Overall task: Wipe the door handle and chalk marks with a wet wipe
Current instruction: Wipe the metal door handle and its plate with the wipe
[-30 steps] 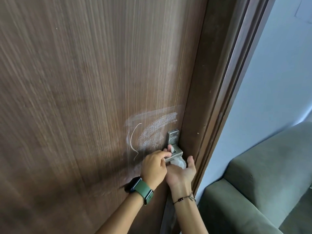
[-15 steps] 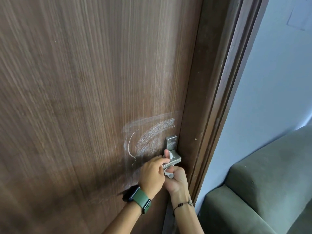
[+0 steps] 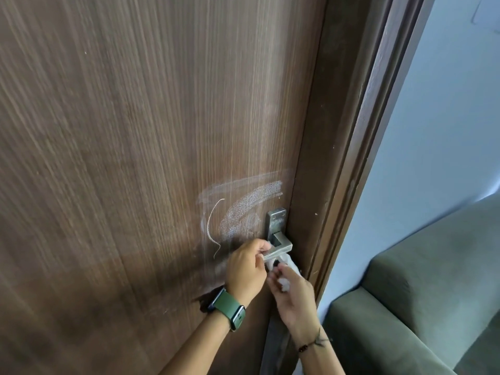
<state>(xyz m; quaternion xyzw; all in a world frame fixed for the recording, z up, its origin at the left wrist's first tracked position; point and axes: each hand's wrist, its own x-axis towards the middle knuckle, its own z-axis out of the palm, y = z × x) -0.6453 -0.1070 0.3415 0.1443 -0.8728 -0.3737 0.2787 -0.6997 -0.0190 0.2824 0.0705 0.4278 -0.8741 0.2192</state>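
A dark wooden door [image 3: 135, 158] carries a silver lever handle [image 3: 280, 243] near its right edge. White chalk marks [image 3: 249, 204] smear the wood just left of and above the handle, with a thin curved line [image 3: 212, 226] beside them. My left hand [image 3: 244, 269], with a green watch on its wrist, grips the free end of the lever. My right hand [image 3: 295, 296] is just under the lever, holding a crumpled white wet wipe [image 3: 288, 266] against the handle's underside.
The door frame [image 3: 359, 158] runs down the right of the door. Beyond it are a pale blue wall [image 3: 438, 131] and a grey-green sofa [image 3: 422, 307] at the lower right.
My right hand has dropped lower under the lever and the white wipe shows more. My left hand keeps its grip on the lever's end.
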